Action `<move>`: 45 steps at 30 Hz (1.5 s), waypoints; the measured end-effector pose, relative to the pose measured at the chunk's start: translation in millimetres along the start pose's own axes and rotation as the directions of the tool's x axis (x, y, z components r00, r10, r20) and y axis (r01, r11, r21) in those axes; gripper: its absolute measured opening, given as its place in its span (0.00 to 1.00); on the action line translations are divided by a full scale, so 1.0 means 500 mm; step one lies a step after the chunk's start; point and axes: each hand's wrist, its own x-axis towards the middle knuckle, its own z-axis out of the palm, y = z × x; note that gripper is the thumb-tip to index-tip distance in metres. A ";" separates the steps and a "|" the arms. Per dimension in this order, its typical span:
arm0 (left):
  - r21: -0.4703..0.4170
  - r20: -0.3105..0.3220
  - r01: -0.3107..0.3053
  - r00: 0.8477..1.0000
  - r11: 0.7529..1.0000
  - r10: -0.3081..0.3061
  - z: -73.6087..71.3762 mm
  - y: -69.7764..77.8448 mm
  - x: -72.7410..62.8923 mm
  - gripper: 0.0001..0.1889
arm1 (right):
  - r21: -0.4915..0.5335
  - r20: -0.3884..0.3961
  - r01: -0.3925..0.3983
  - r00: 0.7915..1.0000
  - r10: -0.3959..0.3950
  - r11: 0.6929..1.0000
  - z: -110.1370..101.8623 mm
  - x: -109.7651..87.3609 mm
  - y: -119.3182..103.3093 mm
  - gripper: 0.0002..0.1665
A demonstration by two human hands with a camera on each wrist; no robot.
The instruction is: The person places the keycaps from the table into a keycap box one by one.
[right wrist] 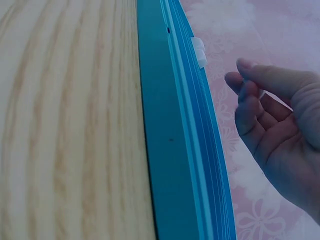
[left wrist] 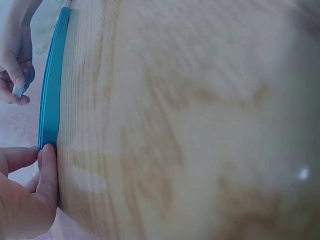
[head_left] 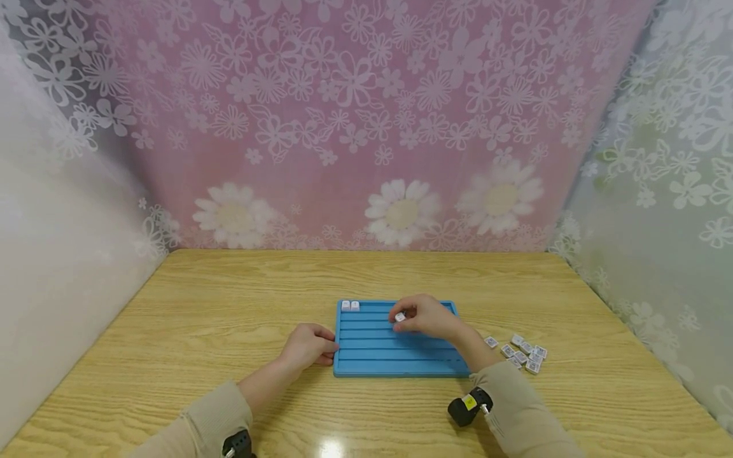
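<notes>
A blue ridged tray (head_left: 395,368) lies on the table, with two white letter tiles (head_left: 350,306) side by side in its far left corner. At the tray's left edge, my left hand (head_left: 306,346) holds the rim between thumb and fingers; the left wrist view shows the fingertips (left wrist: 47,150) right at the tray's corner. My right hand (head_left: 426,316) is over the tray's upper middle and pinches one small white tile (head_left: 399,317) between thumb and fingers. In the right wrist view, that tile is mostly hidden by the fingertips (right wrist: 245,65).
Several loose white tiles (head_left: 520,357) lie in a cluster on the wooden table (head_left: 258,286) right of the tray, one (head_left: 491,342) slightly apart, close to my right forearm. A pink flowered curtain (head_left: 343,159) hangs behind the table, with pale sheets at both sides.
</notes>
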 end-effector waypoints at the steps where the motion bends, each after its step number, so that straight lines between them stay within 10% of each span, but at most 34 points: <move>1: 0.001 0.000 -0.002 1.000 1.000 0.002 0.000 0.000 -0.001 0.11 | 0.011 0.005 -0.013 1.000 0.013 1.000 0.000 0.000 0.000 0.10; 17: 0.011 0.005 -0.001 1.000 1.000 0.001 -0.001 -0.005 0.001 0.11 | 0.284 0.091 -0.129 0.990 0.107 0.950 0.006 0.001 -0.010 0.20; 26: 0.015 0.002 -0.002 1.000 1.000 0.002 0.001 -0.004 -0.001 0.10 | 0.139 0.008 -0.054 0.999 0.053 0.989 0.008 0.007 -0.013 0.19; 45: 0.012 0.004 -0.009 1.000 1.000 0.009 -0.002 0.002 -0.003 0.11 | 0.167 -0.141 -0.066 0.986 0.090 0.984 0.028 0.056 -0.031 0.19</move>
